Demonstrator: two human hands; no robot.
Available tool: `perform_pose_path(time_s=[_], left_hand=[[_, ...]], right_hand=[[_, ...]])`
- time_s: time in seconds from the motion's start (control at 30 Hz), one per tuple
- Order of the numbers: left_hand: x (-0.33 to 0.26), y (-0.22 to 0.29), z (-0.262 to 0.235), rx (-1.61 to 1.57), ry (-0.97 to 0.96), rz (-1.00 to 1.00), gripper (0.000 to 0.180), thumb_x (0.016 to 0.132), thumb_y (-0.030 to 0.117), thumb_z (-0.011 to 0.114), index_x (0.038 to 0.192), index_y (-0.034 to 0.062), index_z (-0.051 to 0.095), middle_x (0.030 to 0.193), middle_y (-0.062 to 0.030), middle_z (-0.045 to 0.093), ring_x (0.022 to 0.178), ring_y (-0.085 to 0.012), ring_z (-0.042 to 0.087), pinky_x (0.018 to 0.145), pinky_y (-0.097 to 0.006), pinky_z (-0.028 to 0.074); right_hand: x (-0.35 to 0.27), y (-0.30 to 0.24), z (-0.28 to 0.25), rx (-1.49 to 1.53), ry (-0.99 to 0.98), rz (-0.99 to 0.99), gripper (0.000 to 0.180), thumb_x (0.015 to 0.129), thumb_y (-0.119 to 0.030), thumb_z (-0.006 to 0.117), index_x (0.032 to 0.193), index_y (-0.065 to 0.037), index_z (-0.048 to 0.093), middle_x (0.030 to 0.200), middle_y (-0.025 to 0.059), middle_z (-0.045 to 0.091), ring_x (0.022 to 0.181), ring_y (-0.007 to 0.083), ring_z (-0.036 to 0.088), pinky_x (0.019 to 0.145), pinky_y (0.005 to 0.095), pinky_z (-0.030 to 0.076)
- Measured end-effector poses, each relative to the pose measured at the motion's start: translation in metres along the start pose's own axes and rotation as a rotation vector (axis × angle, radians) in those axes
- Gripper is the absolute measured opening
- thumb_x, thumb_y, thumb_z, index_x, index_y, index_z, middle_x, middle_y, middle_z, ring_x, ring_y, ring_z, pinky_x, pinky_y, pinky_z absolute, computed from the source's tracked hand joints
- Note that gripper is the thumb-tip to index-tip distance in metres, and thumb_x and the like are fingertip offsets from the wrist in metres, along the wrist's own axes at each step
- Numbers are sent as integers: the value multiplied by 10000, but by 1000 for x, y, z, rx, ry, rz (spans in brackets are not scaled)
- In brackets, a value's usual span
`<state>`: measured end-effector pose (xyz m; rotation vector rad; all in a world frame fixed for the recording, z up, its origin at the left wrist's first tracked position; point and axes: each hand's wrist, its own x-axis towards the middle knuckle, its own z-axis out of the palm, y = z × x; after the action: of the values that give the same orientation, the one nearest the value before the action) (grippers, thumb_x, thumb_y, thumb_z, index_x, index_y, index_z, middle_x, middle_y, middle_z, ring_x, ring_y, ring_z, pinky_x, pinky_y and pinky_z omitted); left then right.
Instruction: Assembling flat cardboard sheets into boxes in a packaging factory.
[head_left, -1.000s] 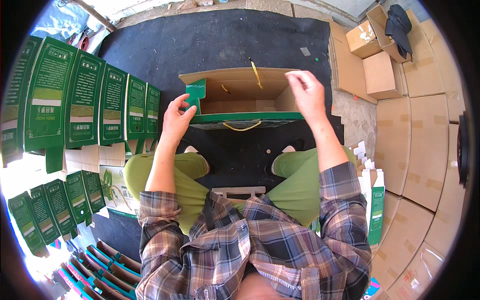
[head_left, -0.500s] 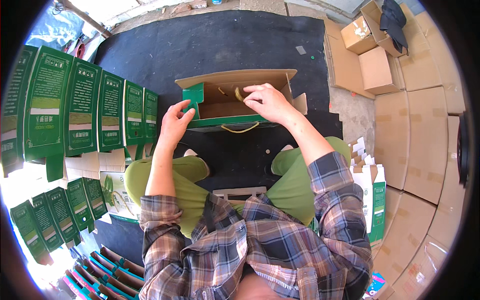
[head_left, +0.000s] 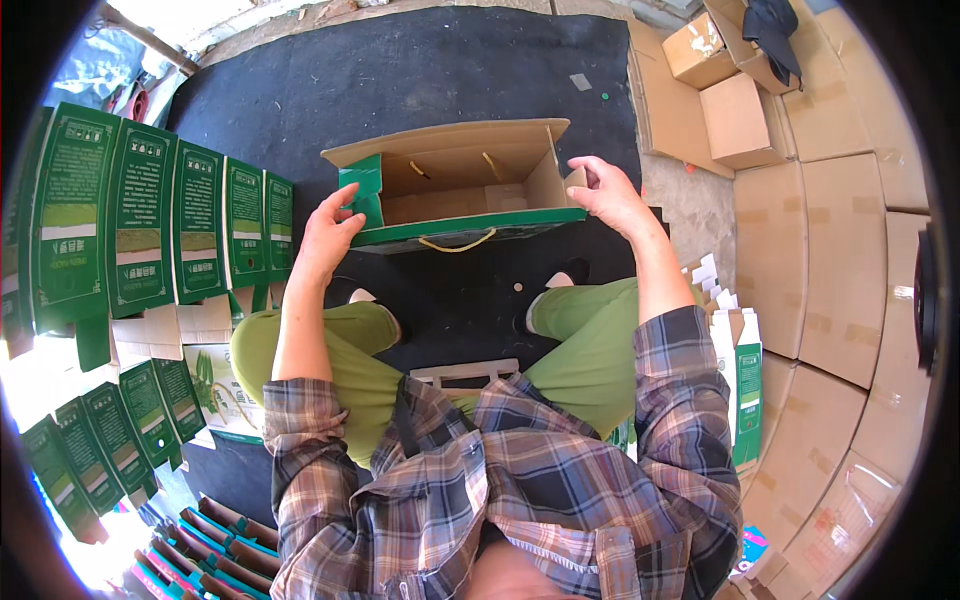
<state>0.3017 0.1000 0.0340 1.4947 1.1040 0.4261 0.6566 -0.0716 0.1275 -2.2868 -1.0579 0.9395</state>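
In front of my knees stands an open green carton (head_left: 400,238) with a bare brown inside. A yellow cord handle (head_left: 458,246) hangs on its near wall, and another cord handle (head_left: 490,165) shows inside on the far wall. My left hand (head_left: 330,235) is at the carton's left end, its curled fingers and thumb on the edge of the green side flap (head_left: 366,190). At the right end, my right hand (head_left: 615,205) has thumb and fingers bent round the brown side flap (head_left: 576,180). The far long flap (head_left: 440,140) stands up.
Rows of green cartons (head_left: 145,215) stand on the left, with more green cartons (head_left: 110,430) below. Brown cardboard boxes (head_left: 770,250) line the right side. A black mat (head_left: 400,70) covers the floor. White-and-green cartons (head_left: 740,380) stand beside my right knee.
My right hand has left the cord handle inside the carton and moved right to the right side flap. The cord now lies against the far wall. My left hand stays at the left flap.
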Motion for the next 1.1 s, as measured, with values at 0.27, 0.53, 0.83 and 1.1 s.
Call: perform_pose_path(time_s=[0.27,0.53,0.83,1.1], left_hand=[[-2,6,-4,-59,-120,-104,591,826,22,588,1394,113,453,1363,-95,499,1087,-168,521,968,-306,417],[-8,9,-8,-22,-201,-68,705,764,52,627,1429,102,396,1401,-150,461,1303,-282,416,1061,-362,337],[-9,9,-10,-7,-272,-71,749,799,248,727,1426,44,373,1449,-192,385,1365,-276,328,1108,-368,268],[11,-16,-12,169,-13,-9,733,749,267,790,1369,56,461,1276,-173,565,1149,-243,558,968,-356,438]], right_hand=[[16,2,7,9,57,-53,433,785,-152,681,1189,-21,593,760,-20,479,697,86,478,583,264,437],[15,-12,28,59,-118,-23,502,852,-289,664,1257,-16,549,926,68,596,762,153,573,658,298,508],[22,0,30,191,-168,122,470,943,-235,539,1338,8,461,1241,146,575,1027,208,602,805,341,525],[34,13,27,123,-51,-68,499,921,-380,565,1269,-24,547,1272,139,567,1099,269,588,944,385,445]])
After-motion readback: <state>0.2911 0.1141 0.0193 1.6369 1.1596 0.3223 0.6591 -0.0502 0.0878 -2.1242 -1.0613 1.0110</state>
